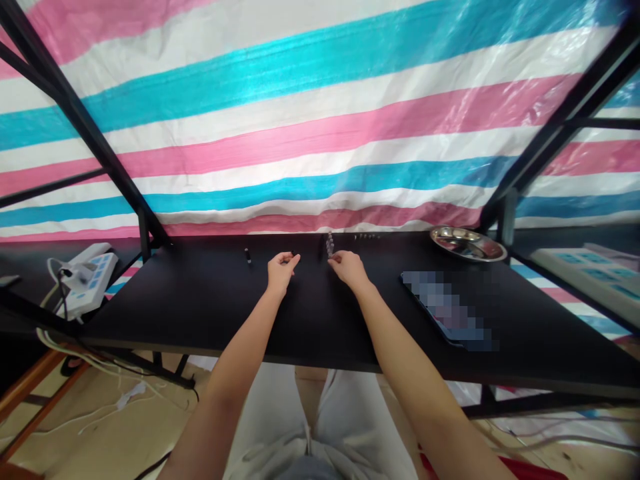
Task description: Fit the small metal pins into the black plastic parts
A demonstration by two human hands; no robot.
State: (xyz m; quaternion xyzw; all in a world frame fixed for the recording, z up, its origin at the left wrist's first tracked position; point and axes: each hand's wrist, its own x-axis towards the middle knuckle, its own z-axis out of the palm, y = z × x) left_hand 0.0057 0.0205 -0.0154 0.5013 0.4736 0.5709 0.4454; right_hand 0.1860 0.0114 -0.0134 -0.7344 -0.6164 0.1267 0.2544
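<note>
My left hand [283, 270] is closed in a pinch above the black tabletop [200, 300]. Something small and dark shows at its fingertips, too small to name. My right hand [348, 268] is pinched at the near end of a line of small shiny pieces [329, 243]; whether it grips one of them is hidden. A short black stick with a pale end [247, 255] lies to the left of my left hand. Beyond my right hand, a second row of tiny shiny pieces [367, 237] lies along the back edge.
A round metal dish [467, 244] sits at the back right. A phone-like slab, blurred out [445, 310], lies to the right. White power strips [90, 283] with cables are at the far left. Black metal posts [90, 127] and a striped plastic sheet [320, 147] stand behind.
</note>
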